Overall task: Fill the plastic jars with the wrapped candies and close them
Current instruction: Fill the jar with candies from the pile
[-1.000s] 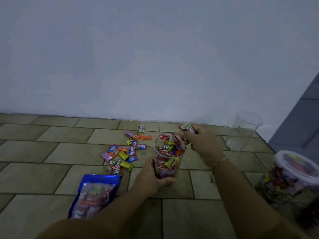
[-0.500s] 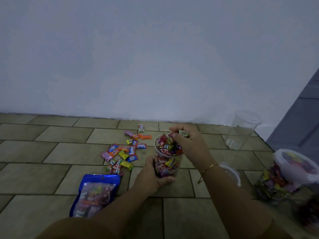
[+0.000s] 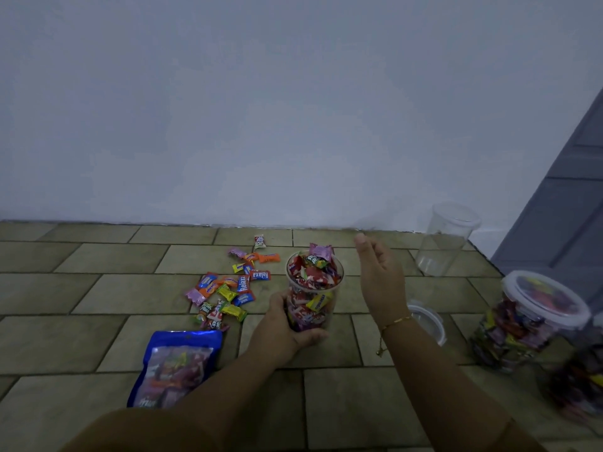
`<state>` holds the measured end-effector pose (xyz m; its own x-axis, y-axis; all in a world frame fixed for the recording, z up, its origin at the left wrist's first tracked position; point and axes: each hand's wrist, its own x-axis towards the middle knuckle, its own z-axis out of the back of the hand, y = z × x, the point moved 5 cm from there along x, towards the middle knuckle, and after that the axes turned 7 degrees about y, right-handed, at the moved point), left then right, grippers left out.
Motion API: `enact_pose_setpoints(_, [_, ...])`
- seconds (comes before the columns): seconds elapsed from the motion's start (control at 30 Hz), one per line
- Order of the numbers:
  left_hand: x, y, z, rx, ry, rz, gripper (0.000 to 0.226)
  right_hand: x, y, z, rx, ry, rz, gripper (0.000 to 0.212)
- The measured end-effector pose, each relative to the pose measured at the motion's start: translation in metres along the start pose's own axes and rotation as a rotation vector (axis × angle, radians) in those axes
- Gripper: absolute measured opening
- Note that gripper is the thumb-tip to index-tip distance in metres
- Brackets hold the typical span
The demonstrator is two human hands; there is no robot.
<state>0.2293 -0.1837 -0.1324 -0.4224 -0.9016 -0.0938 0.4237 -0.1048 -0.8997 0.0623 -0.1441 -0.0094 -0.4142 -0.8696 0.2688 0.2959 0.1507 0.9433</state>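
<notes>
While the left hand (image 3: 284,324) wraps round the lower wall of the open plastic jar (image 3: 314,293) standing on the tiled floor (image 3: 98,288), the right hand (image 3: 380,277) hovers just beside its rim, fingers relaxed and holding nothing. Wrapped candies heap above the brim. Loose candies (image 3: 228,285) lie scattered left of it, near a blue bag (image 3: 176,367). A lid (image 3: 427,321) rests behind the right wrist.

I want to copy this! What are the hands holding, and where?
The left hand grips the full candy jar around its lower side. The right hand holds nothing.
</notes>
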Motion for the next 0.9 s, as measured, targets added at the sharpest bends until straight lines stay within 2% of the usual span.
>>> enact_pose_setpoints(0.03, [0.000,-0.001,0.000,0.004,-0.009,0.000,0.085,0.002,-0.013,0.005,-0.176,-0.044,-0.053,0.018])
enact_pose_setpoints(0.1, [0.000,-0.004,-0.001,0.001,-0.013,0.005,0.088,0.005,-0.047,0.018,-0.607,-0.041,-0.239,0.035])
enact_pose_setpoints(0.17, [-0.001,-0.005,-0.002,-0.010,-0.014,0.009,0.091,0.000,-0.086,0.030,-0.947,0.076,-0.447,0.047])
enact_pose_setpoints(0.23, [-0.001,-0.006,-0.003,-0.024,-0.009,0.011,0.090,-0.013,-0.119,0.040,-1.099,0.174,-0.566,0.057])
enact_pose_setpoints(0.3, [-0.001,-0.005,-0.003,-0.037,-0.004,0.010,0.087,-0.021,-0.135,0.044,-1.064,0.147,-0.554,0.057])
enact_pose_setpoints(0.37, [-0.002,-0.005,-0.002,-0.045,0.002,0.013,0.087,-0.021,-0.132,0.040,-1.065,0.133,-0.453,0.042])
enact_pose_setpoints(0.47, [-0.002,-0.005,-0.003,-0.048,0.003,0.015,0.086,-0.022,-0.116,0.023,-1.120,0.285,-0.264,0.028])
enact_pose_setpoints(0.53, [-0.003,-0.007,-0.003,-0.039,-0.006,0.004,0.084,-0.027,-0.100,0.017,-0.942,0.225,-0.135,0.023])
enact_pose_setpoints(0.63, [-0.003,-0.007,-0.003,-0.035,-0.017,0.000,0.083,-0.029,-0.069,0.023,-0.446,0.016,-0.110,0.005])
enact_pose_setpoints(0.7, [-0.003,-0.006,-0.003,-0.034,-0.019,0.003,0.082,-0.023,-0.048,0.029,-0.087,-0.074,-0.112,0.008])
enact_pose_setpoints(0.77, [-0.002,-0.004,-0.002,-0.023,-0.022,0.009,0.082,-0.010,-0.040,0.037,0.211,-0.173,-0.181,0.017])
enact_pose_setpoints(0.83, [-0.003,-0.004,-0.001,-0.023,-0.018,0.012,0.083,0.002,-0.041,0.044,0.480,-0.241,-0.328,0.024])
enact_pose_setpoints(0.9, [-0.003,-0.005,-0.001,-0.026,-0.008,0.005,0.083,0.013,-0.048,0.037,0.859,-0.174,-0.500,0.019])
